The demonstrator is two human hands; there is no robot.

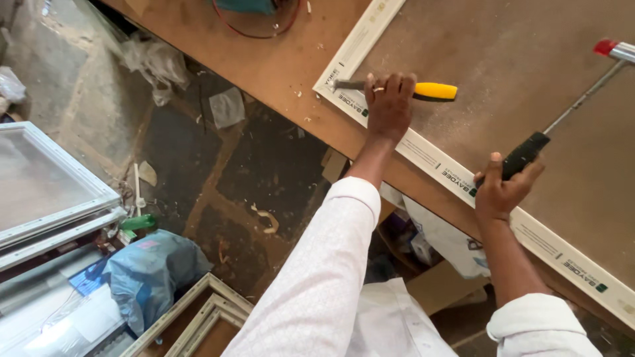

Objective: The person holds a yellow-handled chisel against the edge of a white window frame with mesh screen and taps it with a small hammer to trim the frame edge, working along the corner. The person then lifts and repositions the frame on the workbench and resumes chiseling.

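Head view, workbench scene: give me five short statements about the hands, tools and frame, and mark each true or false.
1. The left hand grips a chisel with a yellow handle. True.
2. The chisel's metal blade rests at the corner of the white rectangular frame. True.
3. The right hand is empty. False: it holds the black grip of a hammer with a thin metal shaft.
4. The hammer's head touches the chisel. False: the hammer is raised to the right, well apart from it.
5. The white frame lies on the dark floor. False: it lies flat on the brown wooden workbench, around a brown board.
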